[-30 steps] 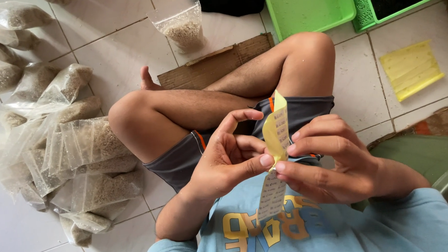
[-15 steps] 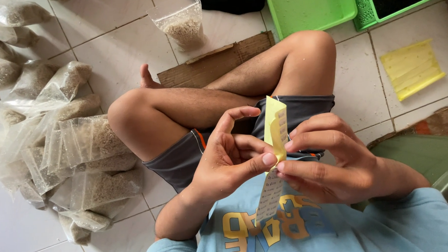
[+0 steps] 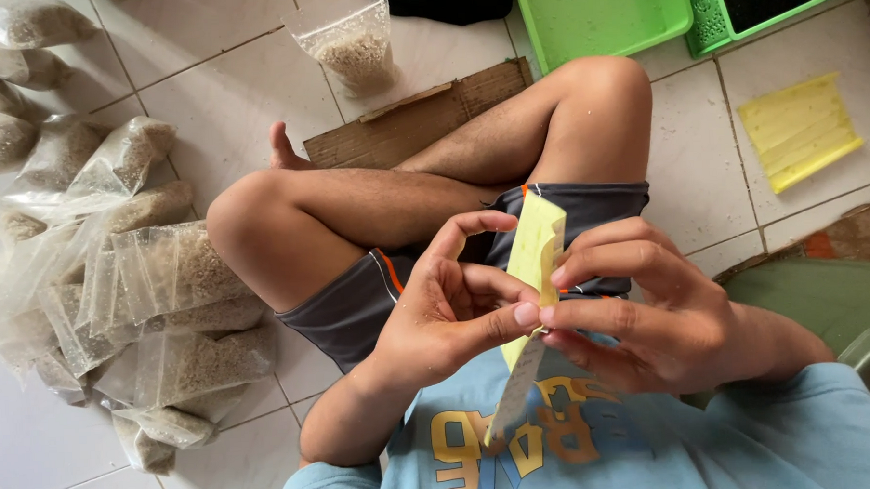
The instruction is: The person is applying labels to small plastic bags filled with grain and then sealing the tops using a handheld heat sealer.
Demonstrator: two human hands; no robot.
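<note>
Compared with 0.5 s ago, little has changed: the yellow paper strip [image 3: 535,255] stays upright between the 2 hands, and its top edge now sits slightly more to the right, folded over a little further. Compared with 1.0 s ago, the strip has straightened up from a more tilted pose.

The strip's long axis runs from upper right to lower left, top end pointing away from the chest toward the knees, lower end [image 3: 514,396] hanging down over the blue shirt [image 3: 654,449]. It is held in front of the person's lap, above the grey shorts [image 3: 360,305].

The left hand [image 3: 447,312] pinches the strip's middle between thumb and forefinger, other fingers curled and lifted. The right hand [image 3: 640,310] meets it from the other side, fingertips pressed to the strip, forefinger near the upper edge.

The strip's middle is hidden behind the fingertips, and whether it is 1 layer or several cannot be told. The pile of clear bags of grain [image 3: 147,283] on the left is cut off by the frame edge, as are the green trays [image 3: 601,17] at the top. A stack of yellow sheets [image 3: 799,131] lies on the tile floor [image 3: 703,177], and a piece of cardboard [image 3: 421,120] is partly covered by the legs.
</note>
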